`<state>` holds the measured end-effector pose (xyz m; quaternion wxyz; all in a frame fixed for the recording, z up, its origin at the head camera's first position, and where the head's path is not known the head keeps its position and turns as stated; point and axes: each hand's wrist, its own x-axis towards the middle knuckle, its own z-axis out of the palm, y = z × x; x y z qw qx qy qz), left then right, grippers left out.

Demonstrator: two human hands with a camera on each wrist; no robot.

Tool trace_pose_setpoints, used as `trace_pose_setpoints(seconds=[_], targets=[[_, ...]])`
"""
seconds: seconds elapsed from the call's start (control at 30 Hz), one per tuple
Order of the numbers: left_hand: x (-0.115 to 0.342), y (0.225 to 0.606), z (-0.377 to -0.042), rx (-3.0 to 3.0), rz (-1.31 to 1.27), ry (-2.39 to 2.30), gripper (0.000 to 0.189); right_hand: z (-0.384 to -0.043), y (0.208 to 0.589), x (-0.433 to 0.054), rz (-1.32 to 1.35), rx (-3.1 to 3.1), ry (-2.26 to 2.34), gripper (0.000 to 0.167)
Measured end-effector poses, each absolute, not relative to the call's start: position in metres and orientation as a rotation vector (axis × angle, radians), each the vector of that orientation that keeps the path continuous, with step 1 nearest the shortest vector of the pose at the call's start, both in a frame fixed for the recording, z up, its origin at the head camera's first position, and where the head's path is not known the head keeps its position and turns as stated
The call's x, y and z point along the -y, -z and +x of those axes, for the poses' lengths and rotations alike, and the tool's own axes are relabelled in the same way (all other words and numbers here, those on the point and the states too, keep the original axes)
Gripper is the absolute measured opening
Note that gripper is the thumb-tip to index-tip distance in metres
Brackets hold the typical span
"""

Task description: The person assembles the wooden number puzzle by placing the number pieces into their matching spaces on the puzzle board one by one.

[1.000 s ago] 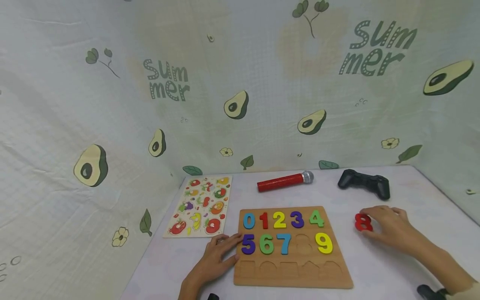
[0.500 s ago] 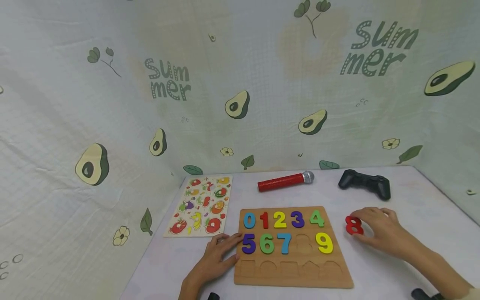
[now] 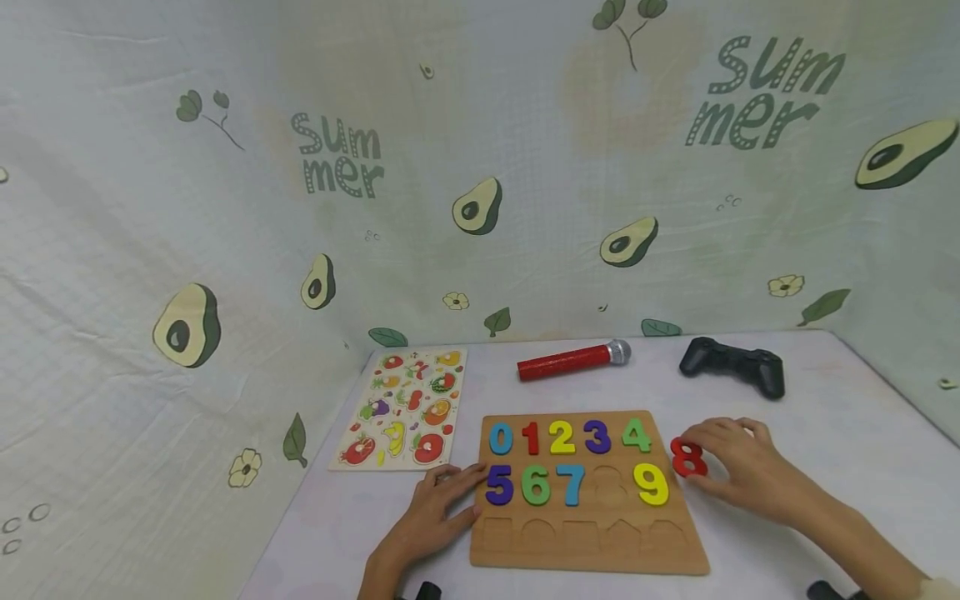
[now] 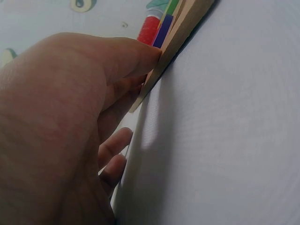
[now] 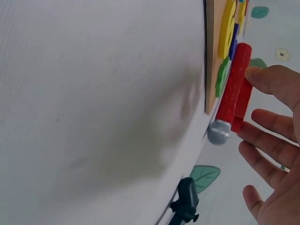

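My right hand (image 3: 750, 467) pinches a red number 8 (image 3: 687, 457) between thumb and fingers, just right of the wooden number board (image 3: 592, 552). In the right wrist view the 8 (image 5: 243, 105) appears edge-on, raised off the table, with the thumb on one end. My left hand (image 3: 431, 512) rests at the board's left edge, its fingertips touching the wood beside the purple 5 (image 3: 498, 485). The left wrist view has that hand's thumb (image 4: 136, 56) against the board's edge. Between the blue 7 (image 3: 571, 484) and the yellow 9 (image 3: 650, 484) lies an 8-shaped recess (image 3: 609, 485).
A fruit-picture board (image 3: 405, 408) lies at the back left. Behind the number board are a red microphone (image 3: 570, 362) with a silver head and, farther right, a black game controller (image 3: 733, 363). Printed cloth (image 3: 525, 125) forms the back and side walls.
The right hand has moved left with the red 8, from open table up to the number board's right edge. The left hand stays at the board's left edge.
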<state>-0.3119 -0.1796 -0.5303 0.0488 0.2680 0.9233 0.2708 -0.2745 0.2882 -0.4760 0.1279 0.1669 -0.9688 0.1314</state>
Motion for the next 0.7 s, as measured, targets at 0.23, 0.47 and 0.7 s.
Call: trace_pose_setpoints(seconds=[0.23, 0.47, 0.7], targets=[[0.179, 0.531, -0.313, -2.818, 0.805, -0.824, 0.051, -0.273, 0.472, -0.277, 0.528, 2.816, -0.385, 0.053], [0.179, 0.532, -0.314, -2.816, 0.790, -0.809, 0.051, -0.274, 0.471, -0.265, 0.592, 2.805, -0.398, 0.052], [0.179, 0.532, -0.314, -2.819, 0.801, -0.809, 0.051, -0.274, 0.472, -0.255, 0.638, 2.811, -0.421, 0.050]])
